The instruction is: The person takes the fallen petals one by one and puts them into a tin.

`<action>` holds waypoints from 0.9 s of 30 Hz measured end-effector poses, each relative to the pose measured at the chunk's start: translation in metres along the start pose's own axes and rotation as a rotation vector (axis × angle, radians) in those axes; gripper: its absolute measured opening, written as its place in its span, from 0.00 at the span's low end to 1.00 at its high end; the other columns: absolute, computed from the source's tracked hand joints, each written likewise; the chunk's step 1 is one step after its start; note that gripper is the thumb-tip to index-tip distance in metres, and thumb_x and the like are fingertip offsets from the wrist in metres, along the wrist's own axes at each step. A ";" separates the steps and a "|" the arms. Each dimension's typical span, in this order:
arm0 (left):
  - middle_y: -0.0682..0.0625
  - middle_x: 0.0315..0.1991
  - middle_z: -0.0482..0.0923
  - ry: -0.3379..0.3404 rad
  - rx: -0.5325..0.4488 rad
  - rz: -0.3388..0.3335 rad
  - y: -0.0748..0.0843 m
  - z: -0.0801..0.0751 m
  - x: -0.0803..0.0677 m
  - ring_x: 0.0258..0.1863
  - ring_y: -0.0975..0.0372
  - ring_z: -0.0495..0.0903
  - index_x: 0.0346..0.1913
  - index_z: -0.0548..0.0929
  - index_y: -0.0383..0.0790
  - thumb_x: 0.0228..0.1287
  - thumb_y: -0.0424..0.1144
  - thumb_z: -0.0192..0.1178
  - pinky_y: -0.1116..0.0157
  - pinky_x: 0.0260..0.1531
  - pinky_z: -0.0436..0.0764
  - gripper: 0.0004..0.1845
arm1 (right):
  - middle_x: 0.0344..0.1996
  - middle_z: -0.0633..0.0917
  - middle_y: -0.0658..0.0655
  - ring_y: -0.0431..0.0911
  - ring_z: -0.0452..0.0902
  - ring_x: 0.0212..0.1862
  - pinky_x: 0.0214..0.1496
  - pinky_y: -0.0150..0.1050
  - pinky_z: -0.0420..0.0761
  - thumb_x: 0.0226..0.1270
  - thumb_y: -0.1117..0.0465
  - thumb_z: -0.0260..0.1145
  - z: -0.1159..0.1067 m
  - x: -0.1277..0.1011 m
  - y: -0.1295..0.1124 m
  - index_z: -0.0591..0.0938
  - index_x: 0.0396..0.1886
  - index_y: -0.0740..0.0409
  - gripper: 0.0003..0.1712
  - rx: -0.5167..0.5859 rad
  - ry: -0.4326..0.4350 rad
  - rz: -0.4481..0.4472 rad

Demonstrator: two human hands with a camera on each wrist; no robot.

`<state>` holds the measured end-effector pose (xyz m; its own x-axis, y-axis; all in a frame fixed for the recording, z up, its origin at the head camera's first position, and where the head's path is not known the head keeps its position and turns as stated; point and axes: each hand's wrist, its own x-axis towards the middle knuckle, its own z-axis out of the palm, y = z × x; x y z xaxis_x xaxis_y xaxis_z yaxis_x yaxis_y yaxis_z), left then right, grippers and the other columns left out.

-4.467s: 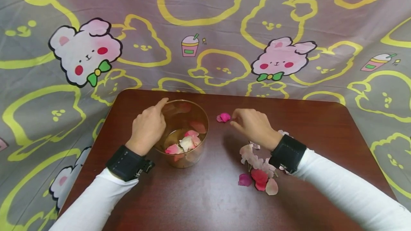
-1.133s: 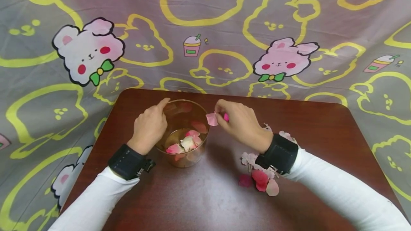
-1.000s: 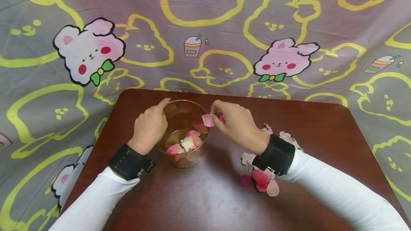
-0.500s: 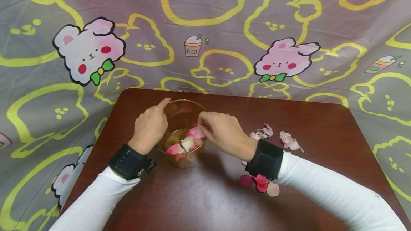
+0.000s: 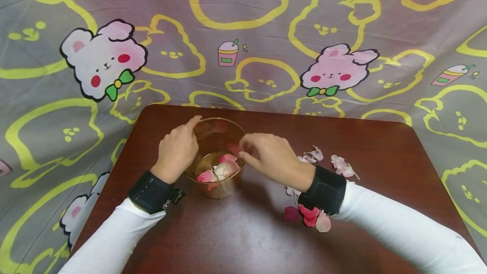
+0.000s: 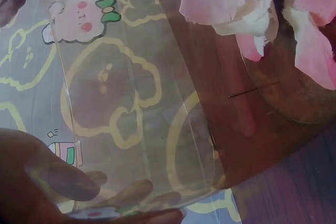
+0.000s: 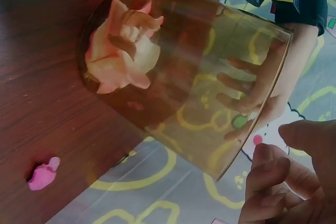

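Observation:
A clear amber container (image 5: 217, 189) with a thin rim stands on the table, and several pink, white and red petals (image 5: 226, 169) lie at its bottom. My left hand (image 5: 176, 151) holds its left side, fingers curved around the outer wall and the index finger along the rim. At the opposite side, my right hand (image 5: 272, 155) hovers by the rim with nothing between its fingers; thumb and fingertips are apart. The right wrist view shows these fingers (image 7: 268, 166) loosely bent just outside the rim. A bright pink petal (image 7: 43, 174) lies on the table beside the container.
Pale pink blossoms (image 5: 342, 166) lie on the brown table (image 5: 243, 236) to the right, some partly behind the right wrist. Nearer me are a purple petal (image 5: 291, 214), red petals (image 5: 310, 217) and a pale petal (image 5: 323, 222). A patterned cloth (image 5: 262, 33) hangs behind the table.
My right hand carried a pinched pink petal left over the container and let it go; it now lies among the others. The hand has drawn slightly right. My left hand has kept its place.

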<state>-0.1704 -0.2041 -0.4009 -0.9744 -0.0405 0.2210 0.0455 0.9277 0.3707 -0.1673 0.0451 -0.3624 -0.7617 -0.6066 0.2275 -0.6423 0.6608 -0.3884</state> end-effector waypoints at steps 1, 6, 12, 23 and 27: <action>0.32 0.38 0.84 0.000 -0.001 0.000 0.000 0.000 0.000 0.28 0.38 0.83 0.69 0.73 0.45 0.70 0.32 0.50 0.45 0.22 0.78 0.25 | 0.32 0.87 0.46 0.38 0.79 0.31 0.27 0.34 0.73 0.67 0.54 0.70 -0.001 -0.003 0.003 0.86 0.41 0.49 0.07 -0.003 -0.001 0.009; 0.32 0.40 0.85 -0.005 -0.003 -0.003 0.002 0.000 0.001 0.30 0.37 0.84 0.70 0.73 0.46 0.71 0.32 0.49 0.44 0.24 0.79 0.25 | 0.26 0.84 0.45 0.37 0.75 0.26 0.22 0.32 0.69 0.66 0.52 0.71 -0.003 -0.021 0.018 0.84 0.35 0.48 0.06 -0.009 -0.052 0.053; 0.32 0.41 0.85 -0.003 -0.006 -0.002 0.001 -0.001 0.000 0.29 0.36 0.83 0.70 0.73 0.46 0.71 0.32 0.48 0.44 0.23 0.78 0.25 | 0.20 0.79 0.43 0.34 0.67 0.20 0.19 0.30 0.64 0.66 0.51 0.71 0.002 -0.050 0.041 0.80 0.29 0.48 0.10 -0.044 -0.188 0.067; 0.31 0.40 0.85 0.021 -0.007 0.018 0.000 0.000 -0.001 0.28 0.36 0.83 0.69 0.74 0.45 0.70 0.32 0.49 0.43 0.22 0.78 0.25 | 0.15 0.69 0.41 0.34 0.61 0.20 0.21 0.31 0.60 0.58 0.53 0.76 0.009 -0.113 0.081 0.75 0.22 0.47 0.17 -0.146 -0.379 0.129; 0.31 0.39 0.84 0.018 -0.005 0.015 0.000 0.000 0.000 0.28 0.36 0.83 0.69 0.74 0.45 0.70 0.32 0.49 0.44 0.22 0.78 0.25 | 0.14 0.67 0.42 0.36 0.59 0.20 0.21 0.32 0.58 0.55 0.51 0.78 0.006 -0.129 0.092 0.75 0.19 0.47 0.19 -0.147 -0.479 0.187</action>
<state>-0.1698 -0.2041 -0.4008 -0.9696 -0.0333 0.2424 0.0611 0.9264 0.3717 -0.1272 0.1816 -0.4323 -0.7619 -0.5838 -0.2803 -0.5306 0.8109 -0.2466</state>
